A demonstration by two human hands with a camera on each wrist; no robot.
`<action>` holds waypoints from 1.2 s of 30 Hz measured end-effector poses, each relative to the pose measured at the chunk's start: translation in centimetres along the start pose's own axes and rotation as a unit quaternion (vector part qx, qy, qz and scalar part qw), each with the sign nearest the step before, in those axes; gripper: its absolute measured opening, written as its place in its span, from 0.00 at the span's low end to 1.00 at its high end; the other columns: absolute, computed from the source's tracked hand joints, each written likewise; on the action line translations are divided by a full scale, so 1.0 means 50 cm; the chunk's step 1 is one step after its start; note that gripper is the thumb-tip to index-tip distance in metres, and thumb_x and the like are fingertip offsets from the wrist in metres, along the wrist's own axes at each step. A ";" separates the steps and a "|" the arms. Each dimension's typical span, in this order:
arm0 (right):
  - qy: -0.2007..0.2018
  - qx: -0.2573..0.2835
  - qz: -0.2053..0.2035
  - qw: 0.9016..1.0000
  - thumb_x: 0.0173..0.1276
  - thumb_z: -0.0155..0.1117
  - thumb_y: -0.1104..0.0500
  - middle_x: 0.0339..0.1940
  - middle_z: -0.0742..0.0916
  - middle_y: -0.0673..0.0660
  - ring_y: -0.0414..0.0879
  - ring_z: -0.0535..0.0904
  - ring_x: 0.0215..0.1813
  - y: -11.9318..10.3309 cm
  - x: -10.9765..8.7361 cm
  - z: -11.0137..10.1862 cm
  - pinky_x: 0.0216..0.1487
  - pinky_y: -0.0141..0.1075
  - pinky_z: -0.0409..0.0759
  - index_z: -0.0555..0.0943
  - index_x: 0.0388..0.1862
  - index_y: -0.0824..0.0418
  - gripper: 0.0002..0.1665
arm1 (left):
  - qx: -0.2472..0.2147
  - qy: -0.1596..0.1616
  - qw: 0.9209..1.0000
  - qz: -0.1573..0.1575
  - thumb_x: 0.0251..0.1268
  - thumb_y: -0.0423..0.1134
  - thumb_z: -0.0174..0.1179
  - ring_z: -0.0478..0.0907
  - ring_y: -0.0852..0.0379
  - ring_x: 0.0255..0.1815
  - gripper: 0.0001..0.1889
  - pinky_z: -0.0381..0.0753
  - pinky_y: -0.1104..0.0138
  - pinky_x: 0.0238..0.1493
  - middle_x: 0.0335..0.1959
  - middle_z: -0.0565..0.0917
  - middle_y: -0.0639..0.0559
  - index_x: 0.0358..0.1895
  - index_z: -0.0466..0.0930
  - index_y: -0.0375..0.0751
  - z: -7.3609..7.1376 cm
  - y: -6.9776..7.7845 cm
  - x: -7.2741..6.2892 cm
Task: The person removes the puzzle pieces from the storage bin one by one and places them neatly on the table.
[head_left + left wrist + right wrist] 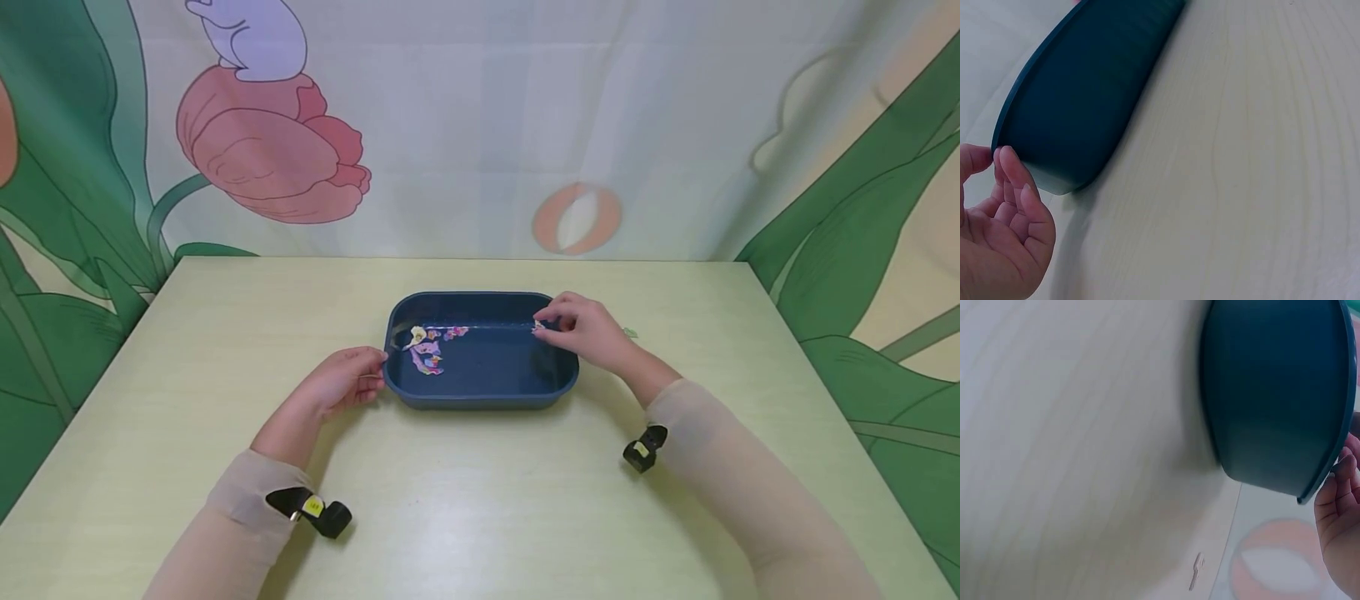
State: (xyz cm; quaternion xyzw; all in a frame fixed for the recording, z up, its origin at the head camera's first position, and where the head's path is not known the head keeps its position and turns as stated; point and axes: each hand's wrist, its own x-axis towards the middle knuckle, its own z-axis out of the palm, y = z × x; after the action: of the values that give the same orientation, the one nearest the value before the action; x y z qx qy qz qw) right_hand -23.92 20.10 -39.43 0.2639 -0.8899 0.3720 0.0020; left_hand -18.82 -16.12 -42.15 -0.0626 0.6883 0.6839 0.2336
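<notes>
A dark blue rectangular tray point(480, 400) stands on the table. My left hand point(347, 379) pinches its left rim between thumb and fingers; the left wrist view shows this hand point(1010, 231) at the tray's edge point(1072, 94). Over the tray's right end, my right hand point(581, 329) pinches a small pale sticker-like piece point(537, 326) between thumb and fingertips. In the right wrist view that hand point(1341, 519) is mostly hidden behind the tray wall point(1279, 400). Several colourful flat cut-out stickers point(427, 358) lie inside the tray's left part.
Just right of my right hand, a small greenish flat piece point(630, 333) lies on the pale wooden table point(465, 500). A printed curtain point(450, 150) hangs behind the table's back edge. Black wrist cameras point(322, 512) sit on both sleeves.
</notes>
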 end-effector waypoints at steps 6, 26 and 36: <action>0.012 -0.010 -0.001 1.000 0.59 0.68 0.58 0.36 0.80 0.54 0.46 0.69 0.27 0.006 -0.010 -0.013 0.25 0.33 0.68 0.83 0.43 0.65 0.15 | -0.006 -0.004 1.000 0.001 0.69 0.39 0.48 0.75 0.62 0.24 0.09 0.76 0.74 0.28 0.24 0.76 0.54 0.39 0.73 0.36 -0.001 -0.002 0.001; 0.035 -0.034 0.036 0.998 0.58 0.69 0.59 0.35 0.79 0.54 0.47 0.70 0.29 0.044 -0.045 -0.045 0.28 0.32 0.70 0.83 0.44 0.63 0.15 | -0.001 -0.004 1.000 0.006 0.70 0.39 0.48 0.75 0.61 0.25 0.12 0.76 0.73 0.28 0.24 0.76 0.54 0.43 0.71 0.30 -0.003 -0.004 0.004; 0.054 -0.031 0.050 0.997 0.58 0.69 0.59 0.35 0.80 0.56 0.47 0.71 0.30 0.072 -0.062 -0.057 0.29 0.31 0.69 0.83 0.42 0.66 0.15 | -0.008 -0.005 1.000 0.005 0.70 0.39 0.48 0.75 0.62 0.25 0.11 0.76 0.73 0.28 0.24 0.76 0.54 0.42 0.71 0.32 -0.002 -0.004 0.004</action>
State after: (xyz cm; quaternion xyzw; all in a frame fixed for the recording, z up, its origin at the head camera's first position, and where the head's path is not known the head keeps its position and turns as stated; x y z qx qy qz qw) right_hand -23.50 25.54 -40.40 0.1985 -0.9118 0.3573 0.0395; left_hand -18.94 -16.19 -42.43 -0.0573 0.6817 0.6912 0.2329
